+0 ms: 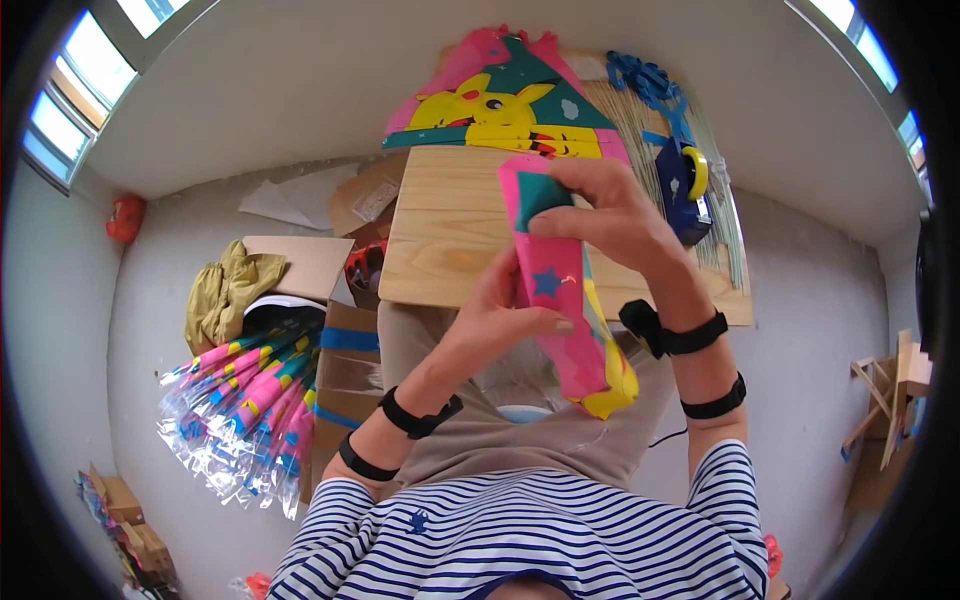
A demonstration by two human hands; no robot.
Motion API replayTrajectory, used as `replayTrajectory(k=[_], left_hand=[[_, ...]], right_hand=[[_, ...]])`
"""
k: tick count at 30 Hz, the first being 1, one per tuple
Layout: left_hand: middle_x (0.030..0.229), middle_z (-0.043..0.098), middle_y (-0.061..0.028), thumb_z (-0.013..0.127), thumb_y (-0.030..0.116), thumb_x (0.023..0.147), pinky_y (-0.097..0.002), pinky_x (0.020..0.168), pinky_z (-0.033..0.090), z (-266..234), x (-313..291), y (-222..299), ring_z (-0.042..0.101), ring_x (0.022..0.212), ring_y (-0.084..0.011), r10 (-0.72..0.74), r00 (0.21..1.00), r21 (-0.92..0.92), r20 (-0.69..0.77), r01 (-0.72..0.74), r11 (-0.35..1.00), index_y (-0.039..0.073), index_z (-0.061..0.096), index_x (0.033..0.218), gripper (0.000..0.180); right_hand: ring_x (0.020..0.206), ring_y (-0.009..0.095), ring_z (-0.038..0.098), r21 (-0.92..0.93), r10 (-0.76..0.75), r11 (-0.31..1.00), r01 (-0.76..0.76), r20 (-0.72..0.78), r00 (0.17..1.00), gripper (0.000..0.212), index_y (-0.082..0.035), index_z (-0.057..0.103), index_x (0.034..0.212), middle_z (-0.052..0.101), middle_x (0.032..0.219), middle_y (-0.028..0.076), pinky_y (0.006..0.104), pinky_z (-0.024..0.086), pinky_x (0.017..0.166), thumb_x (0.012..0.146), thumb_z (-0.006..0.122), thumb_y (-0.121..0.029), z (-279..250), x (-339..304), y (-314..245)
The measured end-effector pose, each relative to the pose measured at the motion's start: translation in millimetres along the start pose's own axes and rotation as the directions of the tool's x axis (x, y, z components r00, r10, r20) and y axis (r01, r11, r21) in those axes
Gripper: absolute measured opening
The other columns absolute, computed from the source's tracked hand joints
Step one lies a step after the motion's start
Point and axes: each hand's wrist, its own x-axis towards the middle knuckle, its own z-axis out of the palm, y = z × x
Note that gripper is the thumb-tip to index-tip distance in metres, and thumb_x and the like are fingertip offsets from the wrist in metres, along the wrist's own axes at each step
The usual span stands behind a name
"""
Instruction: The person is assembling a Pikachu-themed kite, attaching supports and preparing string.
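Observation:
Above my lap, at the table's near edge, I hold a folded kite (pixel 560 310) of thin pink, green and yellow sheet with a blue star. My left hand (pixel 492 305) grips it from the left side, thumb lying across the pink face. The right hand (pixel 612 212) pinches the green upper end between thumb and fingers. Its lower yellow end hangs loose over my trousers. Further back, a spread kite sheet (pixel 500 110) with a yellow cartoon figure on green and pink lies on the wooden table (pixel 445 230).
Thin pale rods (pixel 725 230) lie along the table's right side, with a blue tape dispenser (pixel 684 205) and tangled blue ribbon (pixel 645 80). At my left stands a cardboard box (pixel 345 400) beside several plastic-sleeved kites (pixel 250 400) and an olive cloth bag (pixel 230 295). Wood pieces (pixel 885 405) lean far right.

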Motion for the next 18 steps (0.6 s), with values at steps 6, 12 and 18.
replayTrajectory(k=[6,12,18], left_hand=[[0.116,0.066,-0.0072,0.069,0.011,0.089,-0.0314,0.094,0.050,-12.4,-5.0,36.8,0.064,0.106,-0.0146,0.070,0.997,-0.313,-0.036,-0.078,0.947,0.003,0.047,0.136,0.053],[0.113,0.069,-0.0093,0.065,0.007,0.092,-0.0319,0.093,0.052,-30.3,-2.7,58.7,0.067,0.103,-0.0166,0.250,0.966,-0.051,-0.067,-0.253,0.966,0.000,0.056,0.126,0.036],[0.119,0.066,-0.0142,0.072,0.000,0.080,-0.0360,0.101,0.049,-13.7,-4.0,70.1,0.065,0.109,-0.0197,0.270,0.959,-0.263,0.091,-0.238,0.935,0.000,0.048,0.133,0.058]], right_hand=[[0.086,0.008,0.062,0.214,0.014,0.976,-0.023,0.044,0.999,0.032,0.004,0.069,0.108,0.068,0.095,0.002,0.0227,0.051,0.080,0.077,0.075,0.004,1.9,-35.6,-10.5],[0.081,0.006,0.055,0.147,-0.090,0.985,0.093,-0.028,0.996,0.021,0.002,0.067,0.096,0.064,0.084,-0.003,0.0240,0.046,0.076,0.077,0.076,0.002,10.5,-55.5,-30.1],[0.085,0.006,0.057,0.299,-0.038,0.954,0.016,0.068,0.997,0.026,0.004,0.068,0.102,0.066,0.089,-0.002,0.0225,0.047,0.078,0.078,0.075,0.006,8.9,-66.8,-37.8]])
